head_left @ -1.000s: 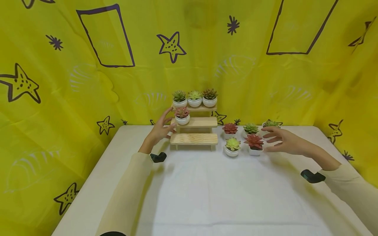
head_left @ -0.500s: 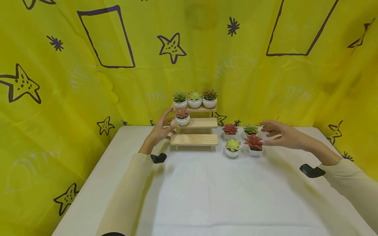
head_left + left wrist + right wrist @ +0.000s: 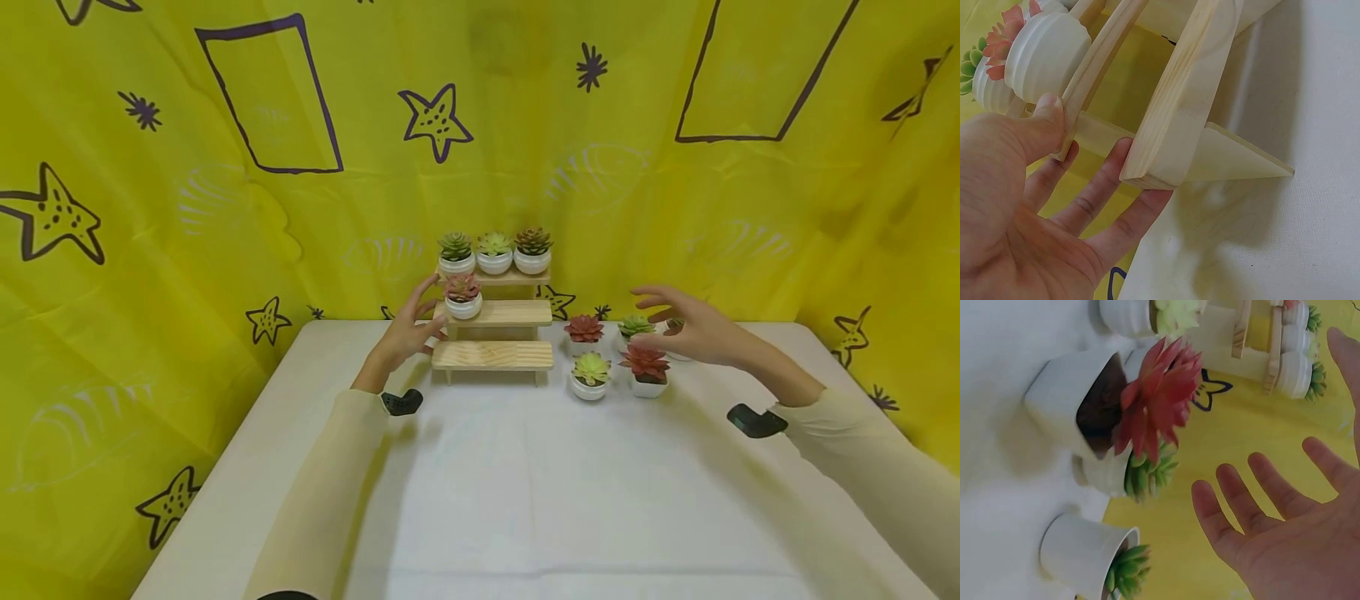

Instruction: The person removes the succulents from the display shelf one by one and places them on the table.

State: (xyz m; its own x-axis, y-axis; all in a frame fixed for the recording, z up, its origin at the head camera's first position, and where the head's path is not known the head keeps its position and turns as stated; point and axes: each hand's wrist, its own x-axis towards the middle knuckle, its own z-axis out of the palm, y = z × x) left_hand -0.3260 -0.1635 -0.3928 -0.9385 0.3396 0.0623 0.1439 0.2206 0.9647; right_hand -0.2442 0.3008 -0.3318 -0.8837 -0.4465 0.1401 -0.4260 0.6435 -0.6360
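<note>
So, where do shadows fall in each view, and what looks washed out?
Head: both sleeves cast soft shadows on the table; left wrist: broad shadow by the wooden shelf; right wrist: faint shadow beside the square pot, pale green plant washed out.

long, plain cream sleeves (image 3: pixel 318 487) are worn with small, dark, angular wrist devices (image 3: pixel 757 422).

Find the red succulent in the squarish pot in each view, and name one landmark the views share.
Head: the red succulent is right of centre, just right of the yellow-green succulent.
Left wrist: not in it.
Right wrist: upper centre, its pot to the left.
Shared landmark: the wooden stand, also in left wrist and right wrist.
</note>
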